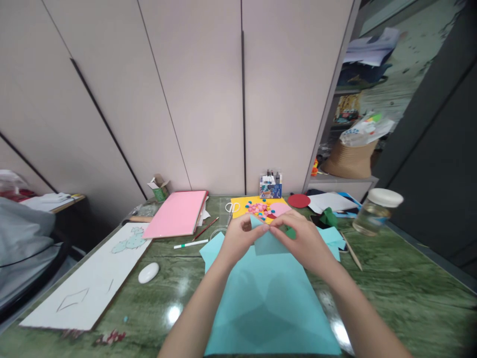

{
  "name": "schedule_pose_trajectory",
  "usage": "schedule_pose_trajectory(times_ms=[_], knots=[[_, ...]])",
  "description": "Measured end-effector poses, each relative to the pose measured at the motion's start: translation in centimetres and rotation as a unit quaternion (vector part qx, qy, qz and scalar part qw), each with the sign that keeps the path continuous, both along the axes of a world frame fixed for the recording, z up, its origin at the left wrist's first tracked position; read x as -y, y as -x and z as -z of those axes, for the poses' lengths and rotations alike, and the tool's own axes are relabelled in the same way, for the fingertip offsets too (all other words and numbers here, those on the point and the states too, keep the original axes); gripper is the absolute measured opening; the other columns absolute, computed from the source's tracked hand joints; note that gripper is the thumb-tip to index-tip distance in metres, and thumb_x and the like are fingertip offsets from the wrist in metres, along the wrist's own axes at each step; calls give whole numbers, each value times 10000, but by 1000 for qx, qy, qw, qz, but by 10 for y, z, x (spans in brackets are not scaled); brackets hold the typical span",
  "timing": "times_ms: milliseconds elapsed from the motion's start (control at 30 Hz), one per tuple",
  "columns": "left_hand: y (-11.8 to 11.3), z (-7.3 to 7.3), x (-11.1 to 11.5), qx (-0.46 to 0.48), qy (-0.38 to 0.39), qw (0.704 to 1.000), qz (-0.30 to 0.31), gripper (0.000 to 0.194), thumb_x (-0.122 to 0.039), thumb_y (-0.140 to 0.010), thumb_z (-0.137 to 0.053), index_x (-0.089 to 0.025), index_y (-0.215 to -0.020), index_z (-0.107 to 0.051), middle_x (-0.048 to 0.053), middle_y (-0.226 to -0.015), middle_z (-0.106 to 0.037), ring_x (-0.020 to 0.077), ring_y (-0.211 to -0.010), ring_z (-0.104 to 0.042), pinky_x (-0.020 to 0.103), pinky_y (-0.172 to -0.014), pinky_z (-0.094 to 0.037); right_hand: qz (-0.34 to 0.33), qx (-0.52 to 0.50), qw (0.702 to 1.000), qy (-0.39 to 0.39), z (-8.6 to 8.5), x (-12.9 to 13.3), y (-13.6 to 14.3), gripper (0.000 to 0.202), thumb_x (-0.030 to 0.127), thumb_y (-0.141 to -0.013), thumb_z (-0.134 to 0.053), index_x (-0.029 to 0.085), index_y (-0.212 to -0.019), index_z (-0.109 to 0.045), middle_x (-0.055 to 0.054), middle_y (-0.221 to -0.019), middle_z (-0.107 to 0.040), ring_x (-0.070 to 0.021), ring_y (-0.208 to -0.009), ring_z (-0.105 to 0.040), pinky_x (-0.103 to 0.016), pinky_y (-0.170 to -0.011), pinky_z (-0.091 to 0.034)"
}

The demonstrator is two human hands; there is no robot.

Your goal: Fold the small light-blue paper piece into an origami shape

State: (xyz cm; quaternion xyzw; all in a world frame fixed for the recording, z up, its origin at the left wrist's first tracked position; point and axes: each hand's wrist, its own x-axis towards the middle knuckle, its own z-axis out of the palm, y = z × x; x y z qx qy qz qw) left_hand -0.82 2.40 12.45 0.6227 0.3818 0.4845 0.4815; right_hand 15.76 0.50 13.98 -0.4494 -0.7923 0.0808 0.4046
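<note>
2 hands, 1 small paper: pinched at the top edge

Left hand (238, 239) and right hand (301, 239): each closed to a thumb-and-finger pinch on the small paper (271, 245), thumb tips nearly meeting. The paper hangs between and below the fingertips, over the far part of the big sheet (270, 303). Can't tell if the pinched edge is creased; the fingers cover it.

Doing it well, my read: this is close fingertip work on the edge. Line up the edges before pressing, pinch lightly, then run 1 thumb outward from the middle while the other anchors. Pressing hard too early would likely set a crooked crease. Resting the paper flat on the sheet would give firmer backing than mid-air.

Around the fingers:
- Just beyond: yellow sheet (238, 201) with loose bits (257, 208); a careless push could scatter them.
- Beyond, slightly left: scissors (232, 207).
- Left: marker (191, 244), then mouse (148, 273) nearer the body; pink pad (177, 214) farther out.
- Right: teal scraps (333, 239), green scrap (328, 217) and stick (352, 252); jar (377, 211) well out.

In the way: mostly the bits and the scraps close by. Near side of the fingers is just the sheet, so pull work toward the body. Jar looks too far off to matter.
</note>
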Motion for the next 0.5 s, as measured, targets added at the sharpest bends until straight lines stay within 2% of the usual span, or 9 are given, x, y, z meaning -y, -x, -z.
schedule_pose_trajectory(times_ms=[233,500], knots=[[1,2,2,-54,-48,996,-50,299,-433,-687,-660,-139,-745,-662,21,-624,-593,162,-651,-531,247,-564,-403,4,0,1000,11,2,0,4,120,242,-831,-533,215,-722,-577,-12,-778,-630,-185,-804,-560,-323,-731,-428],[8,-2,-1,-31,-36,998,-34,307,-437,-683,-653,-131,-668,-633,5,-585,-555,127,-569,-491,231,-520,-365,-11,1,1000,12,0,3,5,126,222,-832,-520,218,-713,-561,-6,-761,-635,-182,-775,-573,-337,-748,-426]])
